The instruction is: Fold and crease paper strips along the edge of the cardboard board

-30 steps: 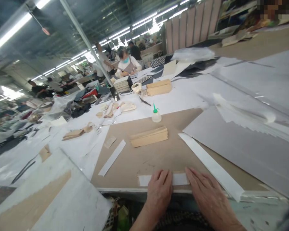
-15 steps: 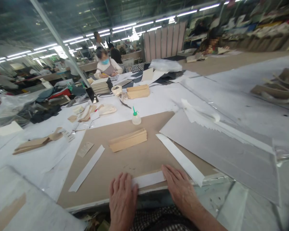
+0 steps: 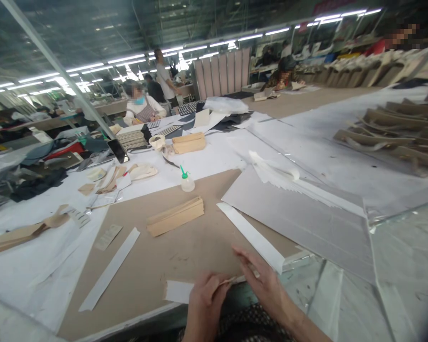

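My left hand (image 3: 207, 295) is closed over a pale strip (image 3: 179, 291) at the board's near edge, its fingertips pinching the strip's raised edge. White shows on the part of the strip to the left of that hand; its middle is covered. My right hand (image 3: 259, 275) is beside the strip's right end with fingers stretched out, the thumb side close to the strip. Whether it touches the strip is hard to tell. Farther back on the brown board (image 3: 185, 251) lies a stack of folded tan strips (image 3: 176, 217), with a green-tipped squeeze bottle (image 3: 187, 181) behind it.
Single white strips lie left (image 3: 110, 268) and right (image 3: 253, 235) on the board. A large grey sheet (image 3: 299, 213), topped with a fan of white strips (image 3: 317, 190), overlaps its right side. Brown pieces (image 3: 388, 128) are piled at far right. A co-worker (image 3: 142, 107) sits across the table.
My left hand has moved right along the strip and now pinches its edge, which is lifted. My right hand has come off the strip's flat surface. The view has turned slightly right.
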Demonstrator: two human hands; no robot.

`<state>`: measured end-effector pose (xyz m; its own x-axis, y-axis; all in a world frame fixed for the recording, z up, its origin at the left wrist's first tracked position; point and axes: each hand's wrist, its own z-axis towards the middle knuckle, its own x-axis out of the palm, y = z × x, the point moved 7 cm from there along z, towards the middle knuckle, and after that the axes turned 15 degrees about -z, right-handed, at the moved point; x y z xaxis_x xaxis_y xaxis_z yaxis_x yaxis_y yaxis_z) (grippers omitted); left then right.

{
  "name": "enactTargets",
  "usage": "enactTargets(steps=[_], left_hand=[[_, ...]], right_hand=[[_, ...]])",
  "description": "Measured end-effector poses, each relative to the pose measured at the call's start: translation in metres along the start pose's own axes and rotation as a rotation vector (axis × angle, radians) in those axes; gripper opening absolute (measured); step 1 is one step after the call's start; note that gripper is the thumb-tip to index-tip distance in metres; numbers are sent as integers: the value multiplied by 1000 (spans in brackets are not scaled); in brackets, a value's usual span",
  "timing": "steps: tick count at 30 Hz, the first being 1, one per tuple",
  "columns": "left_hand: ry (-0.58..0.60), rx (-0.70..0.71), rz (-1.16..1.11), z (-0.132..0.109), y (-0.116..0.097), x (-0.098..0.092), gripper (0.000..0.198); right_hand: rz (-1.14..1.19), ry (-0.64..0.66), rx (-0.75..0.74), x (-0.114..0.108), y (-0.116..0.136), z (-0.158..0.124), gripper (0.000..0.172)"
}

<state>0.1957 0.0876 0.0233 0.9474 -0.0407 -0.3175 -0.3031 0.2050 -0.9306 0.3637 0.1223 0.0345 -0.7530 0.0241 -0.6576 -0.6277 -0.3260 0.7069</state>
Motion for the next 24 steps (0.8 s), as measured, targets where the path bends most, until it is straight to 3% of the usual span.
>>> enactTargets(steps=[2, 4, 10, 12, 15, 19, 21, 24], left_hand=[[-134, -227, -267, 0, 4, -9, 20], [-257, -366, -489, -2, 2, -13, 32], [-348, -366, -761, -8, -15, -13, 47], [-382, -271, -698, -11, -23, -23, 47], [-420, 21, -411, -11, -53, -53, 36], [-266, 443, -1, -7, -105, -75, 28], [-210, 528, 134, -5, -117, -79, 30], [-218, 552, 213, -5, -122, -84, 26]], right_hand=[[154, 85, 100, -2, 10, 2, 32], [269, 123, 116, -8, 28, 6, 29], [293, 49, -96, -24, 77, 16, 19], [207, 26, -191, -26, 88, 18, 19], [17, -42, -375, -33, 107, 18, 20], [-195, -115, -560, -38, 129, 17, 18], [-273, -112, -606, -36, 135, 16, 18], [-343, -101, -660, -31, 141, 15, 17]])
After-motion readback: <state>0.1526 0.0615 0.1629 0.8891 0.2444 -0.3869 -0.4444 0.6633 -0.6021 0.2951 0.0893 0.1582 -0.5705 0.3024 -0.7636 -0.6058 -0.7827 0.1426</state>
